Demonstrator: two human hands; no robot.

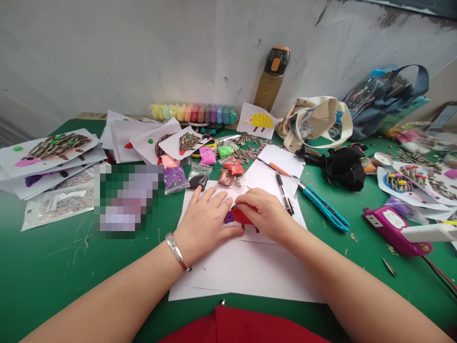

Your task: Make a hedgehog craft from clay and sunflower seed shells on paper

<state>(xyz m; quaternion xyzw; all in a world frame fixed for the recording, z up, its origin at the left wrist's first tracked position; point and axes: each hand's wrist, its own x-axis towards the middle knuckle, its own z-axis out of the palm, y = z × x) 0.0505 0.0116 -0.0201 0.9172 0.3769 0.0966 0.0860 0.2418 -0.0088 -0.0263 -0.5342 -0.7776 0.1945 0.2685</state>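
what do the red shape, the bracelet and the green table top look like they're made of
The red shape looks like soft modelling clay: matte, flattened on the paper. The bracelet looks like silvery metal, with bright glints. The table top may be a mat or cloth: even green, no gloss.

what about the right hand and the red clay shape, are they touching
Touching: the head view shows the right hand with its fingers pressed down on the red clay shape, with no gap.

A scuffed grey wall [143, 52] rises behind a green-topped table [53, 271].
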